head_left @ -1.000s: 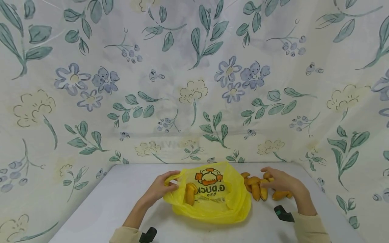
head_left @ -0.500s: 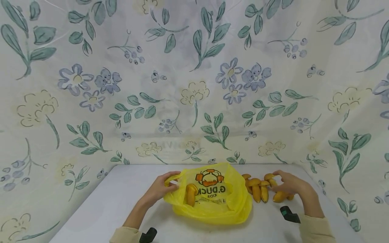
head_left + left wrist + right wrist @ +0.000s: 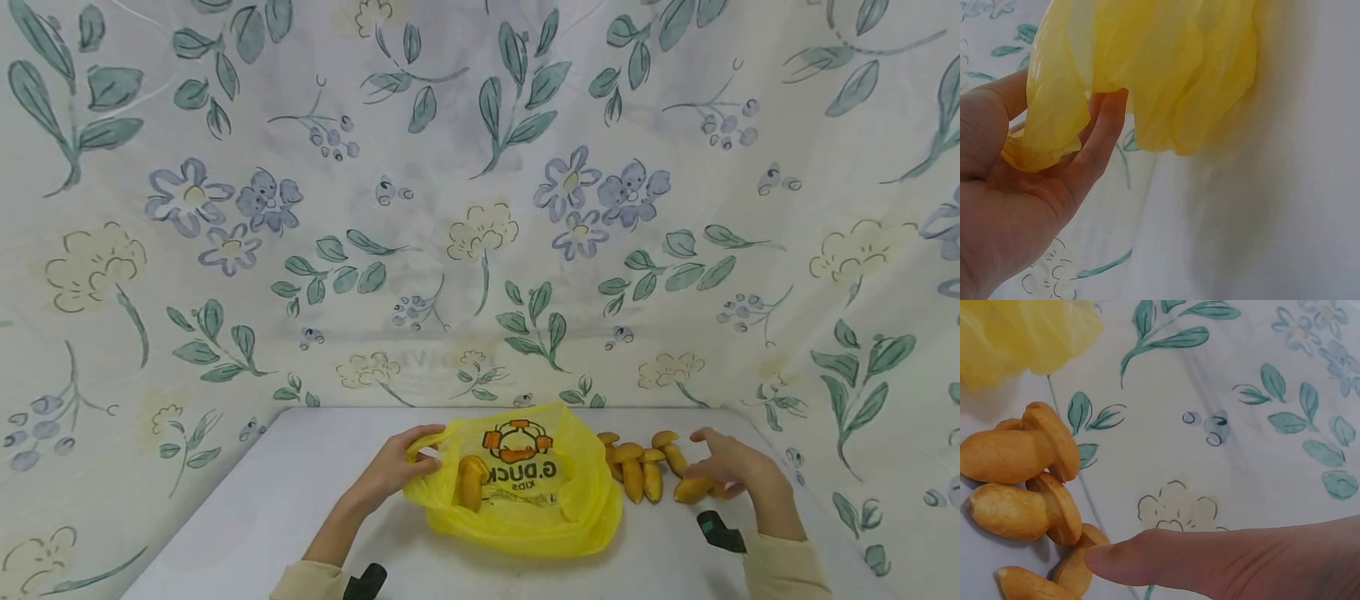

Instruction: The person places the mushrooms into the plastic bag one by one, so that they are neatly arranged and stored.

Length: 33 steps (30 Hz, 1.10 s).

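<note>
My left hand [image 3: 405, 458] grips the left side of a yellow plastic bag [image 3: 525, 529], its thumb and fingers on the thin plastic. The bag lies on the table with its mouth toward me and a duck logo on it. One orange-brown mushroom [image 3: 472, 483] shows at the bag's opening. In the left wrist view the loose plastic [image 3: 1166, 81] hangs over the fingers. My right hand [image 3: 742, 471] hovers with fingers spread over a mushroom [image 3: 692, 490] at the right. In the right wrist view its thumb overlaps a mushroom [image 3: 1075, 572].
Several more mushrooms [image 3: 632, 475] lie right of the bag, some partly behind it. A single mushroom [image 3: 670, 450] sits a little farther right. The white table [image 3: 285, 483] ends at a flower-printed curtain [image 3: 480, 250] at the back and sides.
My right hand has moved right, away from the mushrooms nearest the bag and toward those at the far right. My left hand keeps its hold on the bag.
</note>
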Each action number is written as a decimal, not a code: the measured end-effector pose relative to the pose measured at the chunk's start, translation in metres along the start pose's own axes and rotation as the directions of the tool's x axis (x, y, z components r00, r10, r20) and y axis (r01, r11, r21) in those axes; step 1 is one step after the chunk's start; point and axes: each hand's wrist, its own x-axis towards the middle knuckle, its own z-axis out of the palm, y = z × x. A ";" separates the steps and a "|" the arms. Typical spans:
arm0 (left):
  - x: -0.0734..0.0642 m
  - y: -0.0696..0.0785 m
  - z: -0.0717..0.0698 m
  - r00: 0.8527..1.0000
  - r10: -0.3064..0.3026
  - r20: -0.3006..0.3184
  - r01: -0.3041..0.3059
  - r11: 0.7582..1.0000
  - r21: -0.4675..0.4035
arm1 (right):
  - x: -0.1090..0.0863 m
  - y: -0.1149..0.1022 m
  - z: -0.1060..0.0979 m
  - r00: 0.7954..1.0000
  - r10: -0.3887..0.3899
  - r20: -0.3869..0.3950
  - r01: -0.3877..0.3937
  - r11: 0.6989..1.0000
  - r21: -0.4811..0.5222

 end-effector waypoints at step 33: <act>0.000 0.001 -0.001 1.000 0.003 0.015 -0.004 1.000 0.006 | 0.015 0.018 0.015 0.991 0.131 0.030 -0.132 0.990 0.040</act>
